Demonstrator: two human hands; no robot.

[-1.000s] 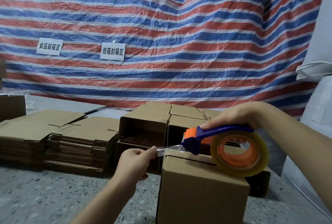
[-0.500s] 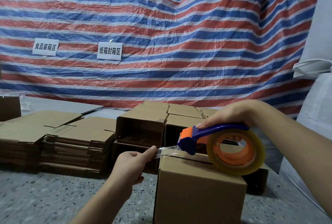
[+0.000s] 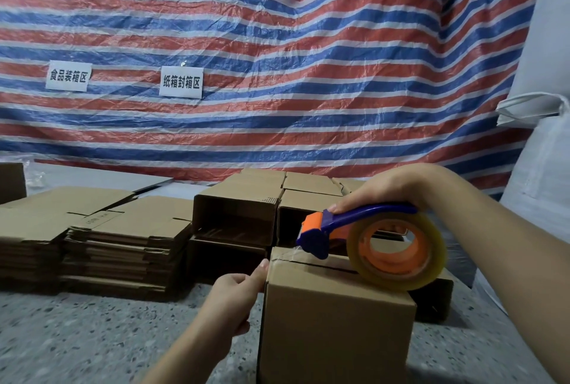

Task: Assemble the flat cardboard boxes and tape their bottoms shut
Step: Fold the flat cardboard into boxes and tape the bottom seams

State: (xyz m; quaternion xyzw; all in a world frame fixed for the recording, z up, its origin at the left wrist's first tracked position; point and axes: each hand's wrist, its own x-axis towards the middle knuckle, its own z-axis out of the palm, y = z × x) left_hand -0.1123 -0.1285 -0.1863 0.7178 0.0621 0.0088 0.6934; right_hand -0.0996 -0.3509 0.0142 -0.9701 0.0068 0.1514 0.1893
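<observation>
An assembled brown cardboard box (image 3: 333, 331) stands in front of me with its closed flaps facing up. My right hand (image 3: 382, 189) grips the blue handle of a blue-and-orange tape dispenser (image 3: 354, 229), whose clear tape roll (image 3: 398, 248) rests on the box top. The dispenser's nose sits at the box's far left top edge. My left hand (image 3: 237, 294) is at the box's left side, its thumb pressing the clear tape end (image 3: 283, 255) onto the upper edge. Stacks of flat cardboard boxes (image 3: 117, 245) lie to the left.
Several assembled boxes (image 3: 243, 211) are piled on their sides behind the box in front of me. A striped tarp (image 3: 277, 60) with two white paper labels hangs as a backdrop. A large white sack (image 3: 543, 167) stands at the right. The floor (image 3: 92, 337) is speckled grey.
My left hand has brought the pulled tape end down from mid-air onto the box's left top edge. The dispenser has shifted down toward the box top.
</observation>
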